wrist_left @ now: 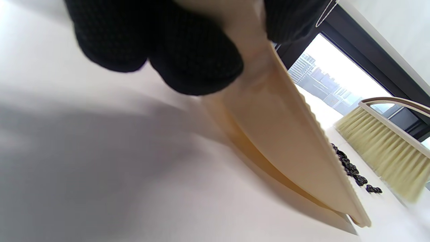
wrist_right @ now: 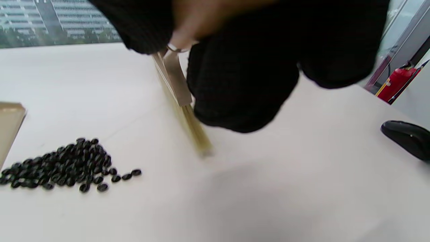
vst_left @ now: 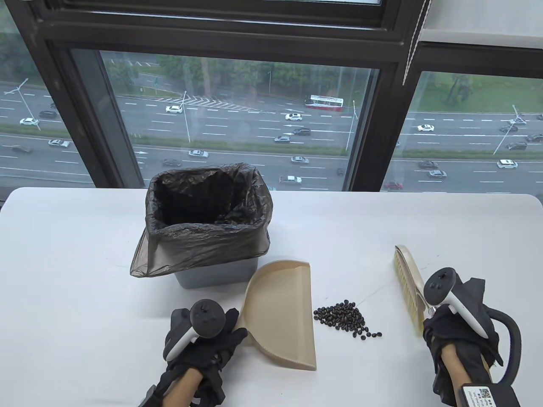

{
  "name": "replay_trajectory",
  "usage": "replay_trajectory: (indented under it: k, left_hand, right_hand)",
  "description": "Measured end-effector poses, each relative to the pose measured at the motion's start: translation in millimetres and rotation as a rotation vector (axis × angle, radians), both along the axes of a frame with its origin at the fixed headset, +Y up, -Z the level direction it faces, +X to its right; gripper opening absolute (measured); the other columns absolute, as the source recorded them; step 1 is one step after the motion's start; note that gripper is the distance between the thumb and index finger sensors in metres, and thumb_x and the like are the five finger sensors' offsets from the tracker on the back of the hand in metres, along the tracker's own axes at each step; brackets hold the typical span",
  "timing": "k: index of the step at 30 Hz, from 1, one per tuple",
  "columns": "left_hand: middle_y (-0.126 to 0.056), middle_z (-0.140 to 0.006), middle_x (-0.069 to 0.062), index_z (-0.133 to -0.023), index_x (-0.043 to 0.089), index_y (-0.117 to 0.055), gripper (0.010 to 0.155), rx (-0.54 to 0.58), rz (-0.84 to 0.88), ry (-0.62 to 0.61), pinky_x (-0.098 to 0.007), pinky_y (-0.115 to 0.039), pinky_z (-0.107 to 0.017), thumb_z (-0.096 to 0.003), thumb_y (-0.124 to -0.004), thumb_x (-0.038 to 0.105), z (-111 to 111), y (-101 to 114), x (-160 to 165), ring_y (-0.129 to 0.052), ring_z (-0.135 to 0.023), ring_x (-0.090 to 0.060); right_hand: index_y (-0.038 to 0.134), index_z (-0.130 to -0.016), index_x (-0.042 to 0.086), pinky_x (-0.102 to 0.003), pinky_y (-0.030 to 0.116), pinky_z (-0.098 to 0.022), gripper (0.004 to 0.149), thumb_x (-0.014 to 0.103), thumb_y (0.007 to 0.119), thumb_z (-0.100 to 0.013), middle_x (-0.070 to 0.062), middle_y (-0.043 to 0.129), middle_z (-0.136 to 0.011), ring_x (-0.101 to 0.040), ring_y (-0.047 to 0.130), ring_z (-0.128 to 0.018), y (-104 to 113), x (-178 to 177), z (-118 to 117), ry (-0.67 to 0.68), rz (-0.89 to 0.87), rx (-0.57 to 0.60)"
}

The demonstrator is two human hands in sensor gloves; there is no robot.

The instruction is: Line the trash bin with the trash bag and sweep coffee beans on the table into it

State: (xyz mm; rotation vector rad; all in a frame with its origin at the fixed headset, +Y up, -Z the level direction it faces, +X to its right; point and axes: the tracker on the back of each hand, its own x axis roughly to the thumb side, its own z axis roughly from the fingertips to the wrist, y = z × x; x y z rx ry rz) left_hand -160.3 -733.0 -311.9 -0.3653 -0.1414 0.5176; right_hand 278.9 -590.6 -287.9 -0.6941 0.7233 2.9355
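Note:
A grey trash bin stands at the table's middle left, lined with a dark trash bag folded over its rim. My left hand grips the handle end of a beige dustpan, whose straight lip faces a small pile of coffee beans. In the left wrist view the dustpan is tilted, its lip toward the beans. My right hand holds a beige brush just right of the beans, bristles pointing left. The right wrist view shows the brush beside the beans.
The white table ends at a large window behind the bin. A black cable loops by my right wrist. A black object lies on the table to the right in the right wrist view.

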Motion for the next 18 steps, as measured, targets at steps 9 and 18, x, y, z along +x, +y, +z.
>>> replay_trajectory:
  k: [9, 18]
  left_hand:
    - [-0.085, -0.098, -0.010, -0.113, 0.014, -0.050, 0.066, -0.007, -0.013, -0.016, -0.042, -0.088, -0.048, -0.0580, -0.065, 0.048, 1, 1, 2, -0.106, -0.047, -0.009]
    - [-0.085, -0.097, -0.010, -0.113, 0.012, -0.049, 0.067, -0.036, -0.041, -0.047, -0.042, -0.088, -0.047, -0.0578, -0.065, 0.048, 1, -3, 14, -0.108, -0.049, -0.009]
  right_hand:
    - [0.049, -0.106, 0.003, -0.047, 0.087, -0.036, 0.066, 0.037, 0.069, -0.052, -0.008, 0.097, -0.061, -0.017, 0.107, -0.026, -3, -25, 28, 0.098, -0.101, -0.102]
    - [0.048, -0.106, 0.002, -0.046, 0.087, -0.036, 0.067, 0.037, 0.068, -0.053, -0.008, 0.097, -0.061, -0.016, 0.106, -0.026, -8, -48, 28, 0.150, -0.196, -0.109]
